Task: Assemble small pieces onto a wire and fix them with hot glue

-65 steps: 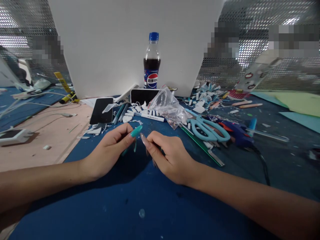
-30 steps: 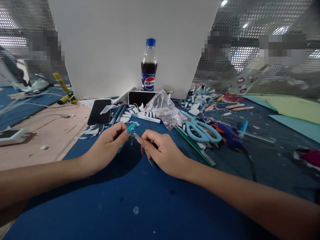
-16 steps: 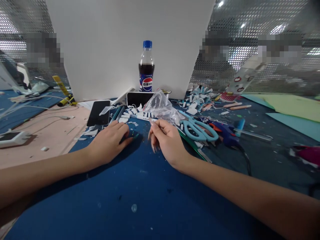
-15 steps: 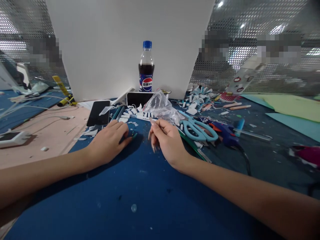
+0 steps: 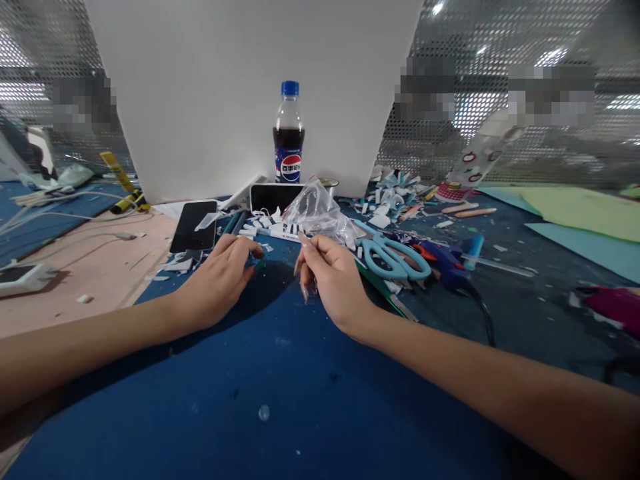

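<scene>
My left hand (image 5: 217, 283) rests over the blue mat (image 5: 280, 400), fingers curled down and thumb drawn in. A small green bit (image 5: 260, 263) shows at its fingertips; its kind is unclear. Opposite it, my right hand (image 5: 333, 280) is closed in a pinch, thumb against the forefinger, long nails pointing forward. Whatever that pinch may hold is too small or hidden to see. Just beyond the fingers lie a white marker (image 5: 285, 233) and a clear plastic bag (image 5: 320, 213). Light blue scissors (image 5: 393, 257) lie right of my right hand.
A cola bottle (image 5: 289, 140) stands before a white board (image 5: 210, 87). Two phones, one dark-screened phone (image 5: 194, 227) lying flat, are at the back left. Paper scraps (image 5: 393, 200) pile up behind the scissors. A blue glue gun (image 5: 453, 263) and coloured paper (image 5: 580, 210) lie to the right.
My left hand's fingers have lifted and drawn in, the thumb now tucked closer under the forefinger. My right hand keeps its pinch. The whole view has shifted slightly.
</scene>
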A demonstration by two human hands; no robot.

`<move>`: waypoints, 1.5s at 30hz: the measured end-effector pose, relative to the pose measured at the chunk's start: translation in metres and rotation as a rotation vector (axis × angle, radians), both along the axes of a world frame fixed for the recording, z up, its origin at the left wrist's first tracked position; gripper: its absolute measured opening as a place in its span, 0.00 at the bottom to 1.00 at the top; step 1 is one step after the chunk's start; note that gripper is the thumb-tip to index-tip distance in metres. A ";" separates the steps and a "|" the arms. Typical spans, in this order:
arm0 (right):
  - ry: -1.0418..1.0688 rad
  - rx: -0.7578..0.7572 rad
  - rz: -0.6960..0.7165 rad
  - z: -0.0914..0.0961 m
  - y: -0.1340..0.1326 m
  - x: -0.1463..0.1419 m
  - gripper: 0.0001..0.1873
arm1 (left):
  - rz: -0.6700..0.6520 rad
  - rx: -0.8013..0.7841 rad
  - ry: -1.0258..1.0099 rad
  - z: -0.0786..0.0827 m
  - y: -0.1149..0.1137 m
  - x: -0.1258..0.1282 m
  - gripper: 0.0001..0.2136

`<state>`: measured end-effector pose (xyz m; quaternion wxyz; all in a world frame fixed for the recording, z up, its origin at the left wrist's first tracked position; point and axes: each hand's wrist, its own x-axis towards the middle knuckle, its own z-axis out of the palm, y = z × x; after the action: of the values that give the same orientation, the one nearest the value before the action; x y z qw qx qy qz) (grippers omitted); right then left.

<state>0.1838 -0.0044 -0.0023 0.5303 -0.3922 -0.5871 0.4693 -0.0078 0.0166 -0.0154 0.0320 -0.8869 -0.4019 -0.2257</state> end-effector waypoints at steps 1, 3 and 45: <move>0.000 -0.002 -0.001 0.000 0.000 0.000 0.18 | -0.004 -0.001 0.000 0.000 0.000 0.000 0.07; -0.001 -0.005 -0.003 0.000 0.000 0.000 0.19 | -0.009 0.000 -0.008 0.000 0.000 0.000 0.06; 0.225 -0.155 -0.226 -0.007 0.013 0.003 0.19 | -0.185 0.054 0.376 0.013 0.003 0.003 0.09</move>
<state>0.1871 0.0082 -0.0092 0.6101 -0.4402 -0.4386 0.4915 -0.0046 0.0200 -0.0029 0.1095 -0.9453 -0.2993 -0.0689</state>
